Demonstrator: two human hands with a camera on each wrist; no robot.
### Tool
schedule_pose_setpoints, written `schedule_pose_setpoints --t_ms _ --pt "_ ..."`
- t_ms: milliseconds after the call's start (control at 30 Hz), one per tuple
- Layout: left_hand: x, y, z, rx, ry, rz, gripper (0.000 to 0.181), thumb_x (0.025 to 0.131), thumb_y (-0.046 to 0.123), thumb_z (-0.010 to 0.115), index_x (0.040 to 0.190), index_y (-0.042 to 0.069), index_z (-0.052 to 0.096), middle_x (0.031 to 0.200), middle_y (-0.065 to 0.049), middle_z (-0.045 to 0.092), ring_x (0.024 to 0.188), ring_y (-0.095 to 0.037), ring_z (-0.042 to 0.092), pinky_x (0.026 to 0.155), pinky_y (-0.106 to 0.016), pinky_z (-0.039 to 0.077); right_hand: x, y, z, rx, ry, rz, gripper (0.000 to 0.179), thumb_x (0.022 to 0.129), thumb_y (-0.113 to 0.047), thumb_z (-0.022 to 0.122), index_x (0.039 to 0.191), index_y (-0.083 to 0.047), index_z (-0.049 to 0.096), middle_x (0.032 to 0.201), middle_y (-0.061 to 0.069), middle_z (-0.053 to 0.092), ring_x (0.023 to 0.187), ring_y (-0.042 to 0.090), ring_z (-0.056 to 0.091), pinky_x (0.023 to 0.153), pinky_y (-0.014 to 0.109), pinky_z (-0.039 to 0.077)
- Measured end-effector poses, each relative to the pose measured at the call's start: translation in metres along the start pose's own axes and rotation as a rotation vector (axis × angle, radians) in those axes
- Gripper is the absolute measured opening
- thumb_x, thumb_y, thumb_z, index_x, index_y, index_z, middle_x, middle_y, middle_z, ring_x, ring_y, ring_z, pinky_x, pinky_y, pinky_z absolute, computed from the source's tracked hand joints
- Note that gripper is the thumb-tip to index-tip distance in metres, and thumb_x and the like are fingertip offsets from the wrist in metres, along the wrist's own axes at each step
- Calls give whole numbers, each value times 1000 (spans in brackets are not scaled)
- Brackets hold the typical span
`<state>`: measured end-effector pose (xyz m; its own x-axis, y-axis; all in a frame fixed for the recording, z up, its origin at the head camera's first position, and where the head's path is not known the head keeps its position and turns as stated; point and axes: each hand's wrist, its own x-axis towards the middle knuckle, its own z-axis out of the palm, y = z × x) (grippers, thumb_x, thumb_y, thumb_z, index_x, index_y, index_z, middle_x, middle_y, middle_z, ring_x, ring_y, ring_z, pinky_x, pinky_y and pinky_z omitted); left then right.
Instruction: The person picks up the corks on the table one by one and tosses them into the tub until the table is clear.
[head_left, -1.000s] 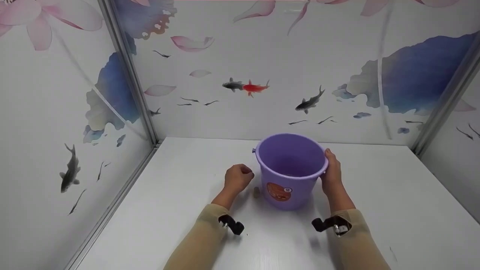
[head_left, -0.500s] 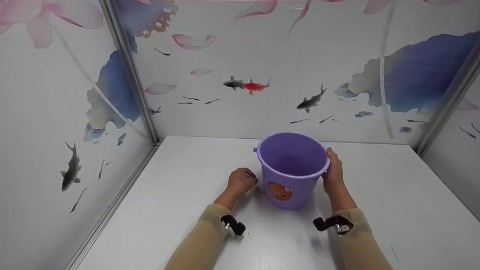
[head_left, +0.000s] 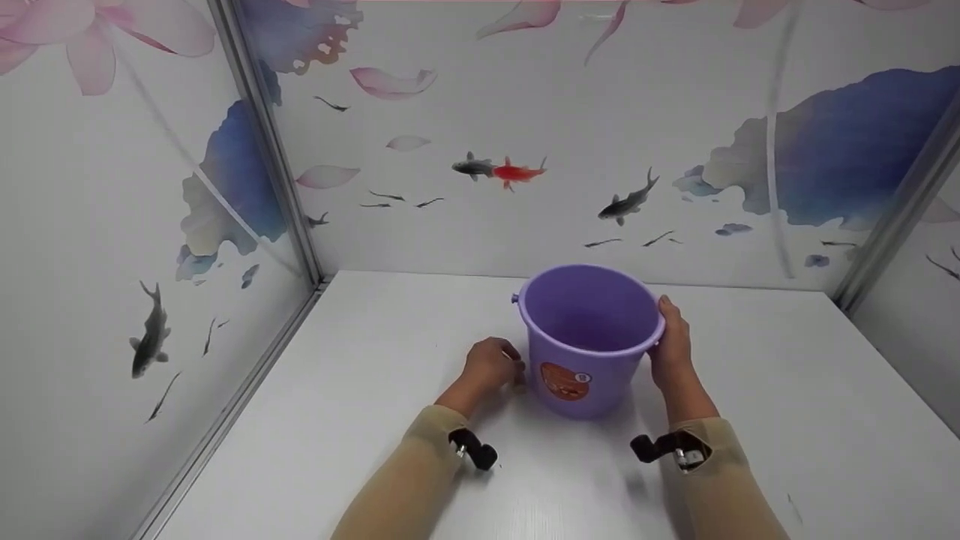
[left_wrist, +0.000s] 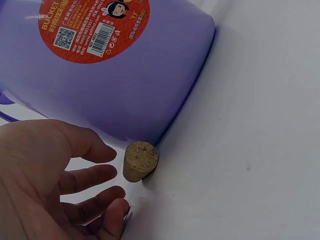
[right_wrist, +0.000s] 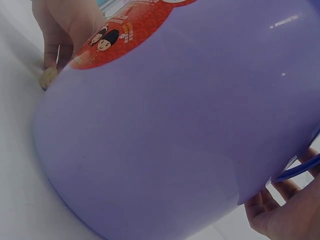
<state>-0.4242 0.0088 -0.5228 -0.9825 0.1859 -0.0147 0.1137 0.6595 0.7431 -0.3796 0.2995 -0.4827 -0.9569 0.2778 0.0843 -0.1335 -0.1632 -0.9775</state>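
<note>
A purple plastic bucket [head_left: 611, 379] with an orange-red label [left_wrist: 92, 30] stands upright on the white table. At its left foot a small cork stopper [left_wrist: 141, 159] stands on end, close against the bucket wall. My left hand [head_left: 489, 365] is low beside the bucket, thumb and fingers spread and slightly bent. In the left wrist view the fingertips are just short of the cork, with a narrow gap between. My right hand [head_left: 673, 343] grips the bucket's right side just under the rim, thumb over the edge. The right wrist view shows its fingers near the handle [right_wrist: 299, 169].
Printed white panels [head_left: 420, 240] with fish and lotus pictures enclose the table at the back and both sides. Black camera mounts [head_left: 476, 450] sit on both forearms. The white tabletop [head_left: 337, 390] runs left and right of the bucket.
My left hand has come down and slightly right, closer to the cork, now partly covering it in the head view. The right hand keeps its grip on the bucket.
</note>
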Motion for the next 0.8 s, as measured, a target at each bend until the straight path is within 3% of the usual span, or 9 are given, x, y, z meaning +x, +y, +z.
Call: schedule_pose_setpoints --t_ms 167,333,600,800 --pt "-1 2 1 14 -8 9 11 87 14 79 96 8 77 93 -6 76 91 -19 64 88 -34 55 1 0 0 -1 4 7 60 112 -49 32 143 -4 56 120 -8 64 130 21 50 120 47 37" --pt "-1 2 6 38 -18 19 13 85 13 81 96 8 76 95 -5 75 92 -19 64 90 -36 56 0 0 1 -9 9 -4 54 112 -49 33 134 -10 62 114 -12 66 122 16 54 111 39 44" --pt "-5 2 11 148 7 114 18 80 16 85 93 7 77 94 -8 76 93 -23 67 92 -39 57 -1 1 0 -21 10 -19 49 112 -48 33 125 -15 67 107 -14 69 112 11 59 99 31 50" --pt "-6 3 10 208 37 195 16 82 20 82 88 6 77 92 -12 76 94 -30 69 90 -42 58 1 0 -1 18 -4 -17 46 112 -45 35 118 -15 68 104 -10 69 109 11 61 101 33 48"
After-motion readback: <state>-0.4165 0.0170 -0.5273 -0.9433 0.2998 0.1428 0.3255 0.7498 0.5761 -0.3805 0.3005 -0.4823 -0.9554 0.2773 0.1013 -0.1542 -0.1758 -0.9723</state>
